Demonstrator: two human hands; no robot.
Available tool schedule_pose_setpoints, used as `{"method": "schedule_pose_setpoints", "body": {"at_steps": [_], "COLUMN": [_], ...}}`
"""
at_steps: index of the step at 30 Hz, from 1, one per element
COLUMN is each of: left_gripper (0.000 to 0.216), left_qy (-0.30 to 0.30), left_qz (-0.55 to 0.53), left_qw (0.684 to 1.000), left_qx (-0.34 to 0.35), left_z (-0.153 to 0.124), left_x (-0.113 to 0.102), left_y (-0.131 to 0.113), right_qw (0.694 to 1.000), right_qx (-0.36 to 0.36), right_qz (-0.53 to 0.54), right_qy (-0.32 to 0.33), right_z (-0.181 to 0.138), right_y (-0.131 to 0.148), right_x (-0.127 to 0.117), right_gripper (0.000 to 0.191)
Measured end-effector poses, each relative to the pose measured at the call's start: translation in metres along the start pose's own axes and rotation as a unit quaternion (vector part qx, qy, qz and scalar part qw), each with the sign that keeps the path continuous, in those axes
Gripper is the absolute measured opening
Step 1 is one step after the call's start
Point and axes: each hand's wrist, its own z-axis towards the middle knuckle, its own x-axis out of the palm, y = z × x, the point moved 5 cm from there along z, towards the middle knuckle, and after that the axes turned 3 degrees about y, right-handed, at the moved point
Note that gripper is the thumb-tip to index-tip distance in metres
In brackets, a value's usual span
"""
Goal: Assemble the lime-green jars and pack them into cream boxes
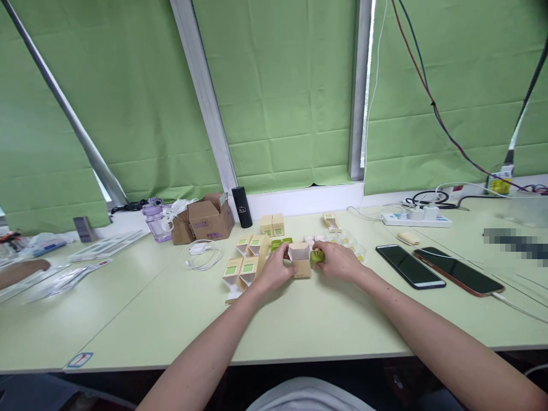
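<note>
My left hand (pixel 274 270) is closed around the side of a small beige carton (pixel 301 261) that stands upright on the pale green table (pixel 171 308) with its top flaps open. My right hand (pixel 338 260) pinches a small green round object (pixel 317 256) right beside the carton's open top. To the left of the carton lie several more open beige cartons with green labels (pixel 240 271). Two closed ones (pixel 273 225) stand behind. More small green and white pieces (pixel 280 243) lie just behind the carton, partly hidden by my hands.
Two phones (pixel 432 268) lie at the right, a white power strip (pixel 415 218) behind them. A black cylinder (pixel 242 207), a brown cardboard box (pixel 209 220), a purple bottle (pixel 154 221) and a white cable (pixel 201 255) sit at the back left. Plastic sleeves (pixel 64 279) lie far left.
</note>
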Motion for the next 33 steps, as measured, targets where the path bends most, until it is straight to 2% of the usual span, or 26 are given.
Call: {"method": "schedule_pose_setpoints", "body": {"at_steps": [6,9,12,15,18,20,23,33], "left_gripper": [0.036,0.044,0.046,0.029,0.006,0.004,0.012,0.023], "left_qy": [-0.007,-0.013,-0.044,-0.083,-0.081,-0.064,-0.05,-0.106], "left_qz": [0.103,0.097,0.053,0.015,0.002,0.004,0.015,-0.024], "left_qw": [0.995,0.995,0.996,0.989,0.984,0.985,0.987,0.99], "left_qx": [0.013,0.024,0.061,0.125,0.16,0.161,0.154,0.092], "left_z": [-0.003,-0.004,-0.006,-0.008,-0.009,-0.008,-0.007,0.002], "left_x": [0.0,-0.001,-0.008,-0.018,-0.023,-0.022,-0.018,-0.012], "left_y": [-0.003,-0.006,-0.013,-0.021,-0.025,-0.026,-0.023,-0.006], "right_qw": [1.0,1.0,1.0,1.0,1.0,1.0,1.0,1.0], "right_qx": [-0.007,-0.01,-0.013,-0.012,-0.01,-0.008,-0.006,-0.003], "right_qz": [0.005,0.002,-0.003,-0.003,0.0,0.0,0.0,0.005], "right_qy": [-0.003,-0.007,-0.007,-0.005,-0.002,-0.002,-0.002,0.002], "right_z": [0.001,0.001,0.001,0.002,0.002,0.001,0.001,0.0], "right_y": [0.0,-0.001,-0.001,-0.002,-0.001,-0.001,-0.001,-0.001], "right_x": [0.002,0.002,0.003,0.003,0.003,0.002,0.002,0.002], "right_gripper": [0.038,0.035,0.035,0.037,0.037,0.037,0.036,0.037]}}
